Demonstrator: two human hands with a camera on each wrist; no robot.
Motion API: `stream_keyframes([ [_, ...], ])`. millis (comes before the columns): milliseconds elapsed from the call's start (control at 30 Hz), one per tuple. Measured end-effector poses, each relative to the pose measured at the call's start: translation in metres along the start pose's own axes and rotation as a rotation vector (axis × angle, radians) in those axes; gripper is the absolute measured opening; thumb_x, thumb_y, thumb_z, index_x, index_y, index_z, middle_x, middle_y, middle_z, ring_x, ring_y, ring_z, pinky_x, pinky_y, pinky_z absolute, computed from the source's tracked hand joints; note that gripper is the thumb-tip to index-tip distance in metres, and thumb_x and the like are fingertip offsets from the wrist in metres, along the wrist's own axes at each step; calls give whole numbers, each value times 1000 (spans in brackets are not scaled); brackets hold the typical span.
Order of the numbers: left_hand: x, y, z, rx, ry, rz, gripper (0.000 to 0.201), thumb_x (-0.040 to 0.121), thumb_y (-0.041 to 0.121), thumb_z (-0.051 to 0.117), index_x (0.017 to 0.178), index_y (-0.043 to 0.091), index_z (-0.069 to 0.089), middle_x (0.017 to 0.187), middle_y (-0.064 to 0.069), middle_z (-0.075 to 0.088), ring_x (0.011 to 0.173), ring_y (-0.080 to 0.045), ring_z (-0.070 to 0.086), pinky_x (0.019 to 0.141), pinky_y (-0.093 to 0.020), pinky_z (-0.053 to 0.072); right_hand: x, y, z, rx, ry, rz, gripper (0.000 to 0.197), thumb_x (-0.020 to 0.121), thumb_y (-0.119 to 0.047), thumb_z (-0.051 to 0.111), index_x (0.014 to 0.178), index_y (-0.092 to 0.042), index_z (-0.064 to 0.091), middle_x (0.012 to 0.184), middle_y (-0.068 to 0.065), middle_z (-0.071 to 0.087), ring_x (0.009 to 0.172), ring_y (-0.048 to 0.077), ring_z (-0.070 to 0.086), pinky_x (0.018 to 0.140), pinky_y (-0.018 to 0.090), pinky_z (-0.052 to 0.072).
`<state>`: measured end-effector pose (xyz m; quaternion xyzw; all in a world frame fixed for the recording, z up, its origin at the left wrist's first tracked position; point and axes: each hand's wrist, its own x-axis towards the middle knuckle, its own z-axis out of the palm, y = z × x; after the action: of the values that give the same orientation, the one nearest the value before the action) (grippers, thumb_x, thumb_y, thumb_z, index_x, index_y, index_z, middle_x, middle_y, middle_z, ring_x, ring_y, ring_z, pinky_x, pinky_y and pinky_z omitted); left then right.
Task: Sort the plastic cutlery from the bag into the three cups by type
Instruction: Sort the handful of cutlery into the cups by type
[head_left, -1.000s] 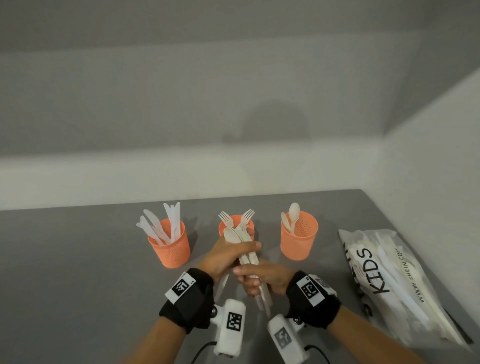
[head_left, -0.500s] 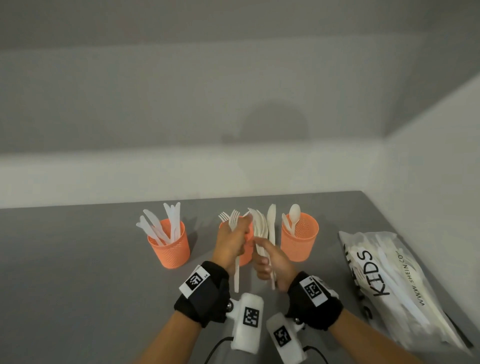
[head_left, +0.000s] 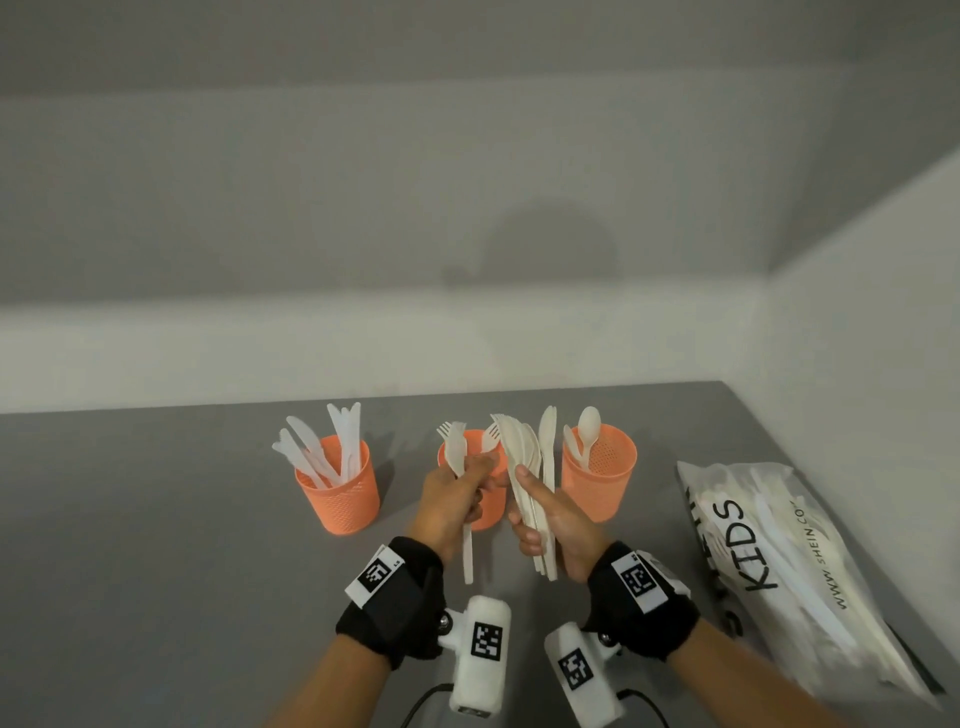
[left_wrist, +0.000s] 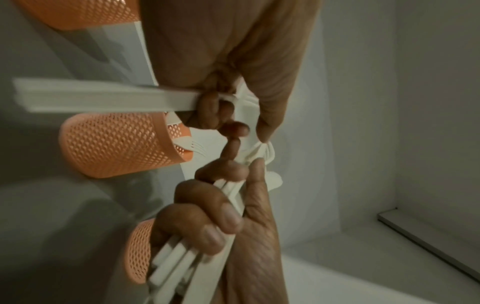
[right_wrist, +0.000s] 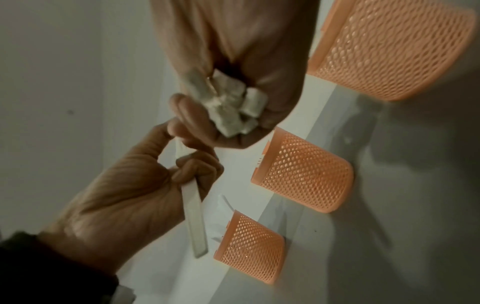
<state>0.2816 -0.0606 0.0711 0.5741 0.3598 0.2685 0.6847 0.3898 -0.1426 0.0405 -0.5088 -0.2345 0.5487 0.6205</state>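
Left hand: fingers pinching single fork above middle cup. Right hand: fingers curled round mixed cutlery bundle beside spoon cup. Risks: loose bundle fanning, pieces slipping onto bench; fork catching mesh rim, tipping cup.
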Motion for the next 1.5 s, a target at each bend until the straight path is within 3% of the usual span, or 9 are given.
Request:
stream_keyframes([
  [133, -3, 1, 6, 2, -27, 86, 13, 90, 10, 56, 79, 13, 62, 44, 12, 51, 37, -1, 39, 42, -13, 32, -1, -1, 1, -35, -10, -1, 34, 92, -43, 46, 105, -15, 59, 64, 3, 59, 37, 5, 40, 36, 15, 33],
  [367, 1, -2, 13, 81, 93, 196, 17, 89, 5, 56, 77, 13, 65, 72, -3, 67, 57, -1, 64, 53, -12, 49, -8, -5, 2, -96, -61, 17, 35, 95, -42, 42, 113, -18, 60, 83, 10, 70, 44, 9, 53, 45, 20, 45],
  [567, 1, -2, 17, 88, 43, 215, 19, 89, 2, 53, 83, 15, 65, 79, -4, 70, 65, -9, 68, 54, -18, 54, -7, -5, 4, -77, -44, 8, 43, 95, -43, 43, 110, -8, 61, 97, 24, 62, 46, 11, 56, 48, 23, 49],
  [700, 5, -2, 17, 199, 68, 274, 20, 87, 2, 58, 77, 19, 61, 77, -1, 65, 69, -9, 64, 60, -14, 52, -10, -8, 4, -64, -51, 48, 35, 96, -40, 41, 100, -13, 63, 88, 15, 67, 46, 10, 54, 49, 23, 50],
  [800, 8, -4, 18, 313, 106, 310, 27, 85, -1, 57, 69, 21, 56, 68, 3, 60, 58, 0, 61, 54, -7, 46, -11, -9, 5, -67, -49, 56, 30, 95, -35, 45, 95, -10, 62, 81, 9, 68, 50, 11, 58, 52, 24, 52],
  [967, 16, -13, 16, 104, 228, 204, 17, 93, 9, 43, 100, 1, 58, 87, -16, 67, 78, -24, 67, 69, -30, 55, -9, -13, 7, 1, -39, 6, 30, 97, -28, 44, 101, -8, 66, 90, 13, 72, 75, 20, 71, 63, 29, 58],
  [1133, 21, -3, 3, -192, 324, 8, 26, 95, 10, 30, 75, 10, 47, 62, -3, 41, 47, -10, 41, 42, -18, 36, -6, -8, 0, 35, 37, -31, 22, 97, -22, 45, 96, -8, 63, 84, 12, 72, 74, 22, 71, 65, 31, 58],
  [1267, 15, 0, 1, -164, 266, -68, 43, 94, 43, 46, 59, 18, 44, 41, 6, 32, 33, -6, 28, 36, -17, 24, -5, -4, -5, -54, 131, -86, 18, 93, -22, 53, 101, -8, 61, 64, 4, 67, 49, 11, 60, 50, 23, 52],
  [1500, 9, -9, 35, 171, 184, 215, 19, 76, 25, 74, 83, 10, 65, 70, -8, 69, 61, -21, 65, 59, -31, 54, 0, 1, 4, -120, 213, -224, 16, 94, -17, 52, 100, -8, 64, 55, 2, 58, 41, 8, 48, 45, 20, 40],
])
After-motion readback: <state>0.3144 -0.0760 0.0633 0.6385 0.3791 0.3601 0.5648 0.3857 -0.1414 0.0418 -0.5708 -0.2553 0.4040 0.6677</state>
